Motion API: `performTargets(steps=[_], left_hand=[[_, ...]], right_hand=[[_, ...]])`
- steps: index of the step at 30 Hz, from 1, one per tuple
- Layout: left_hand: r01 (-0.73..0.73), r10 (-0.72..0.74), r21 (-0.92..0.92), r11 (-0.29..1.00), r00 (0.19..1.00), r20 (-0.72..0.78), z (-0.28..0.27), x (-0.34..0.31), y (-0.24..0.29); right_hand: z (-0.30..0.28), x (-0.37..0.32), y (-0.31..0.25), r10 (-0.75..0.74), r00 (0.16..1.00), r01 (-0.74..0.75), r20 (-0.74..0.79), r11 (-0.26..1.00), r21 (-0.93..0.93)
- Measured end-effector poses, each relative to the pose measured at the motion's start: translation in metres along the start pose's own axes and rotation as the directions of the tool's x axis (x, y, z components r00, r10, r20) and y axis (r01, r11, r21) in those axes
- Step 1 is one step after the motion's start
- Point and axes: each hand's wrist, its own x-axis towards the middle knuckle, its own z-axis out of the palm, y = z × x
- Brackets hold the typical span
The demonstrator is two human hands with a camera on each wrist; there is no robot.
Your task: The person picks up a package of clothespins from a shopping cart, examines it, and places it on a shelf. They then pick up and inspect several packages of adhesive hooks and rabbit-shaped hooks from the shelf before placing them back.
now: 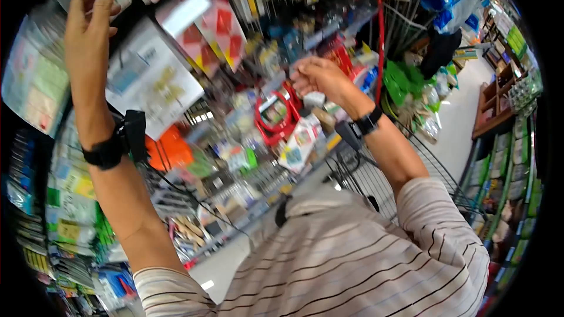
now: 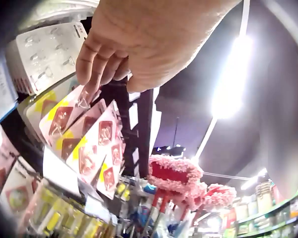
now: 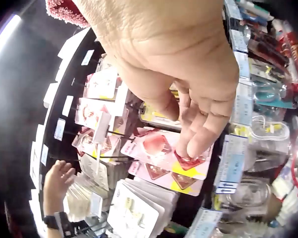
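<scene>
My left hand [image 1: 88,41] is raised at the upper left, fingers loosely bent. In the left wrist view, the fingertips of this hand [image 2: 134,44] overlap the top of a pink card pack [image 2: 62,119]; whether they touch it I cannot tell. White packs with small clear hooks [image 2: 47,52] hang beside it. My right hand [image 1: 323,82] is in front of the shelves, its fingers half bent around nothing visible. From the right wrist, the hand [image 3: 184,64] appears over pink packs with red pieces [image 3: 156,144]; contact is unclear.
A red round-framed item [image 1: 276,118] and an orange item [image 1: 169,151] lie among shelf goods. A wire cart [image 1: 376,182] stands by the person's right side. Pink fluffy dusters [image 2: 174,173] stick out beyond the cards. White hanging packs [image 3: 134,210] fill the lower rack.
</scene>
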Motion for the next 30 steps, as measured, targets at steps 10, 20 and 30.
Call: performTargets(steps=[10,20,30], left_hand=[[0.645,-0.577,-0.222,0.732,0.759,0.303,0.018,-0.243,-0.007],[0.951,-0.87,0.008,0.308,0.278,0.407,-0.021,-0.426,-0.047],[0.985,-0.913,0.039,0.167,0.14,0.382,-0.07,-0.475,-0.063]], right_hand=[[-0.01,0.006,0.123,0.299,0.954,-0.288,-0.019,0.9,-0.328],[-0.037,0.005,0.277,0.52,0.801,-0.548,-0.295,0.441,-0.711],[-0.029,-0.029,0.388,0.685,0.556,-0.804,-0.471,0.586,-0.096]])
